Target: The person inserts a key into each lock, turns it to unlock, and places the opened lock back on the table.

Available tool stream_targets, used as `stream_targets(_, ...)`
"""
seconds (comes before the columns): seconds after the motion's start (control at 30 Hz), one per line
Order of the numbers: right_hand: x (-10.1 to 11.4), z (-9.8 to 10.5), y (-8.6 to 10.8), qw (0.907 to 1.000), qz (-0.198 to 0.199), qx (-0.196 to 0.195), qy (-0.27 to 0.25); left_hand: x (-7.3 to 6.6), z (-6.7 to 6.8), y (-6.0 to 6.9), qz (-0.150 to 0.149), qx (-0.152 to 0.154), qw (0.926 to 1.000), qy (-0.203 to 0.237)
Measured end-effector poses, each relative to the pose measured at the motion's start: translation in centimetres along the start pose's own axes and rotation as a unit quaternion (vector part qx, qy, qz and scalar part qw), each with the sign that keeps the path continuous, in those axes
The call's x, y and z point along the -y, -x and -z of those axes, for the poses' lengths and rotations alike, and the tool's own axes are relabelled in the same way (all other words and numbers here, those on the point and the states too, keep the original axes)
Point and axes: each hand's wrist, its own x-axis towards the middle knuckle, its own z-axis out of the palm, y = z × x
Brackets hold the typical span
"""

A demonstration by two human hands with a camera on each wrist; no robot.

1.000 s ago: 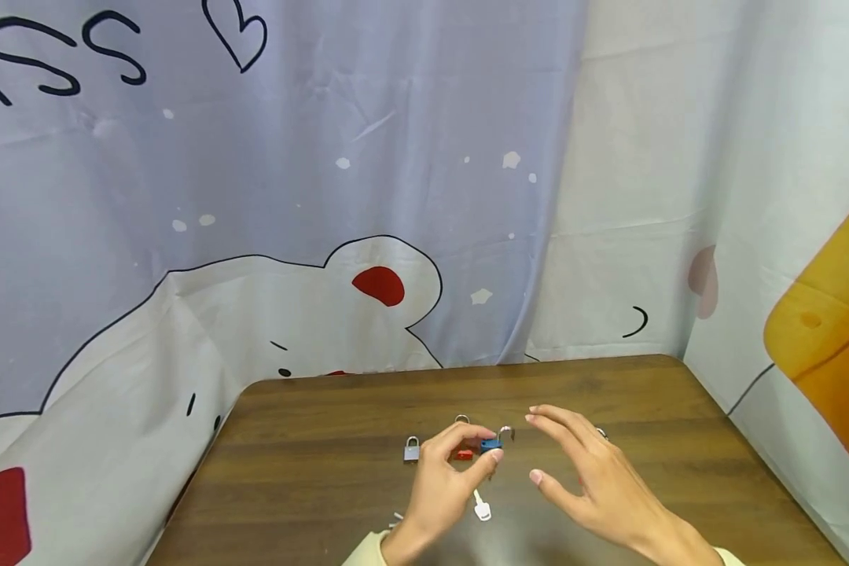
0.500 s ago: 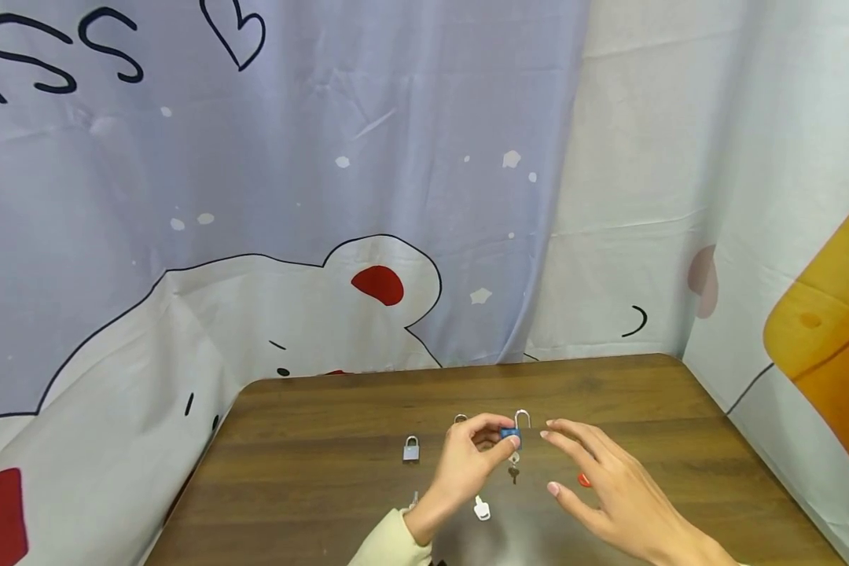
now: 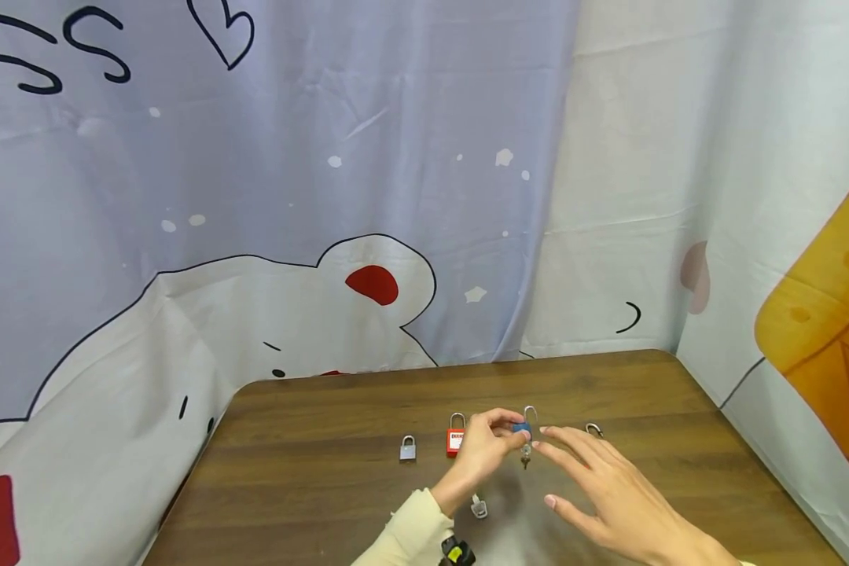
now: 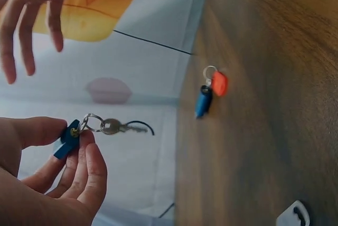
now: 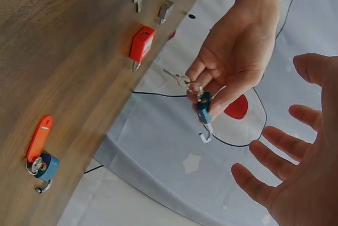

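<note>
Between thumb and fingers my left hand (image 3: pixel 483 448) pinches a small blue padlock (image 3: pixel 520 428) above the table. Its shackle (image 5: pixel 207 135) is open and sticks up. A key (image 4: pixel 112 126) on a ring hangs from the lock's underside, with a second key beside it. Just right of the padlock is my right hand (image 3: pixel 608 487), its fingers spread and fairly straight, holding nothing. In the right wrist view a gap shows between those fingers and the padlock.
On the wooden table (image 3: pixel 311 487) stand a red padlock (image 3: pixel 455 442) and a grey padlock (image 3: pixel 407 450). A pale-headed key (image 3: pixel 479 507) lies nearer me. Another blue padlock (image 5: pixel 48 167) with a red tag (image 5: pixel 39 139) lies to the right, partly behind my right hand in the head view.
My left hand has carried the blue padlock right, close to my right hand, uncovering the red padlock. The shackle now points up and the key hangs down. My right hand has shifted slightly.
</note>
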Motion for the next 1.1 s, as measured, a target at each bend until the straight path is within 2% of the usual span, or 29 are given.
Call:
stream_targets(0.3, -0.3, -0.6, 0.8, 0.9997, 0.024, -0.006, 0.002, 2.3, -2.0, -1.7, 0.027, -0.025, 0.9992, -0.018)
stream_targets(0.47, 0.0, -0.8, 1.2, 0.9988, 0.045, -0.006, -0.02, 3.5, -3.0, -2.1, 0.057, -0.037, 0.9969, -0.039)
stream_targets(0.63, 0.2, -0.8, 1.1, 0.9985, 0.046, -0.001, -0.03, 4.5, -3.1, -2.6, 0.064, -0.045, 0.9965, -0.031)
stream_targets(0.83, 0.4, -1.3, 1.2, 0.9986, 0.05, 0.005, -0.019, 5.6, -3.1, -3.1, 0.071, -0.053, 0.9934, -0.074)
stream_targets(1.0, 0.2, -1.2, 1.4, 0.999, 0.042, 0.005, -0.016, 6.5, -3.8, -3.8, 0.059, -0.061, 0.9911, -0.102)
stream_targets(1.1, 0.2, -1.2, 1.6, 0.999, 0.042, 0.007, -0.014, 6.9, -4.2, -4.2, 0.062, -0.07, 0.9895, -0.11)
